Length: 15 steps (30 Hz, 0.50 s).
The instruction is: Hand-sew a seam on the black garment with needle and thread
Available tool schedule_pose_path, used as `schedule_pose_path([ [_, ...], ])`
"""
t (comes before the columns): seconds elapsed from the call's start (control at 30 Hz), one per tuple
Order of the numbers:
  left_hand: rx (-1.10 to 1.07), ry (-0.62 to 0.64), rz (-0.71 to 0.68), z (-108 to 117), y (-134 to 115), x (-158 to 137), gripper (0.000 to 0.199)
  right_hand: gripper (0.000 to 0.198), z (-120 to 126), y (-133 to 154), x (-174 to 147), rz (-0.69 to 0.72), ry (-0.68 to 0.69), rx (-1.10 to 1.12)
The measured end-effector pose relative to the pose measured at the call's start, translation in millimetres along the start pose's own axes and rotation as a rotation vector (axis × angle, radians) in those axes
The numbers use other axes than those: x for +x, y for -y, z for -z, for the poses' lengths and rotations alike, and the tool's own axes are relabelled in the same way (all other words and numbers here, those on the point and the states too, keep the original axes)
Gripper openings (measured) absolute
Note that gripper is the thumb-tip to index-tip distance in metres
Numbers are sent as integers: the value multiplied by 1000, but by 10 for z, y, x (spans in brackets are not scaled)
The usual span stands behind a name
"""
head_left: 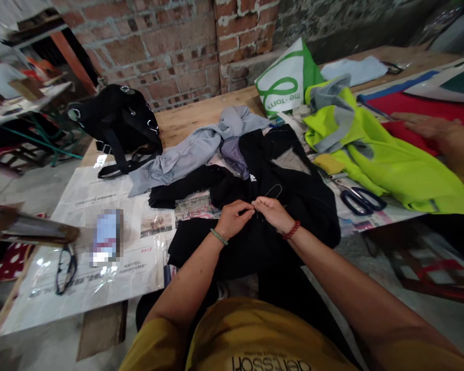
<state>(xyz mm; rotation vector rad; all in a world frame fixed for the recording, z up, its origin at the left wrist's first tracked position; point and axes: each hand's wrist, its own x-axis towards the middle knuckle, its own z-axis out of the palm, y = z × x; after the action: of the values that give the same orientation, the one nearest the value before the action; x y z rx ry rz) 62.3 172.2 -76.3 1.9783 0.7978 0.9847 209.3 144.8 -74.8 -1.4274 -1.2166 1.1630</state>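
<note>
My left hand (233, 218) and my right hand (271, 212) meet fingertip to fingertip above a black garment (305, 193) with a small white logo. The left thumb and forefinger are pinched together; what lies between them is too small to make out. My right hand is closed as well, and a thin loop of thread (277, 188) rises from behind its fingers. Part of the black garment hangs over the table's near edge, towards my lap. Behind it lies a light grey garment (201, 147).
Scissors (361, 200) and a neon-yellow garment (386, 149) lie to the right, with another person's hand (435, 129) and an iron (448, 85) beyond. A black bag (118, 121), phone (106, 237) and eyeglasses (66, 270) sit left on newspaper (81, 206). A white-green bag (288, 77) stands behind.
</note>
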Motion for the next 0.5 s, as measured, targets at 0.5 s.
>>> schedule_pose_path([
  [0.5,-38,158,-88,81,-32,4,6,34,10,10,17,11,-34,6],
])
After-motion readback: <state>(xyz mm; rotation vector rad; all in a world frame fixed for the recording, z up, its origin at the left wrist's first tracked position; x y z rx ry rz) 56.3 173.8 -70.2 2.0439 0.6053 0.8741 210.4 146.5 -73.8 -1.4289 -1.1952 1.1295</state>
